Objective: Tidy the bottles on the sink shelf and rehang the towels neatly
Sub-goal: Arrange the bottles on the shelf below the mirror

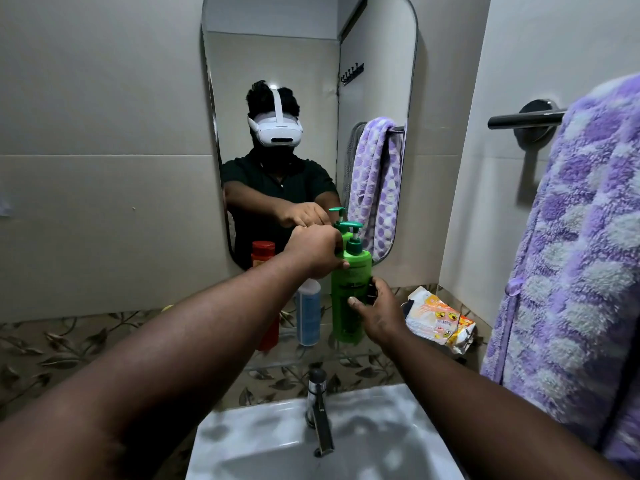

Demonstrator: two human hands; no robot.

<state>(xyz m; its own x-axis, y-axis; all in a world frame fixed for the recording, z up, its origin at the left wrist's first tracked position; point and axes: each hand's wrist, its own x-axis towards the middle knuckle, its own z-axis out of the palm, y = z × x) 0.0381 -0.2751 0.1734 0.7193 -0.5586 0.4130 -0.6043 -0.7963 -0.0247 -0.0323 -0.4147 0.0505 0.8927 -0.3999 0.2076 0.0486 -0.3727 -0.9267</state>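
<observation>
A tall green pump bottle point(348, 299) stands on the glass shelf point(346, 356) under the mirror. My left hand point(317, 252) grips its shoulder near the dark green pump. My right hand point(379, 311) holds its lower right side, thumb across the front. A blue bottle with a white cap point(308, 315) stands just left of it. Further left a red bottle point(264, 252) is partly hidden by my left forearm. A purple and white dotted towel point(575, 258) hangs over the dark rail point(523, 120) on the right wall.
A crumpled orange and white packet point(438, 318) lies on the shelf's right end. The chrome tap point(318, 407) and white basin point(322, 441) sit below the shelf. The mirror point(308, 98) reflects a person, the towel and a hook rack.
</observation>
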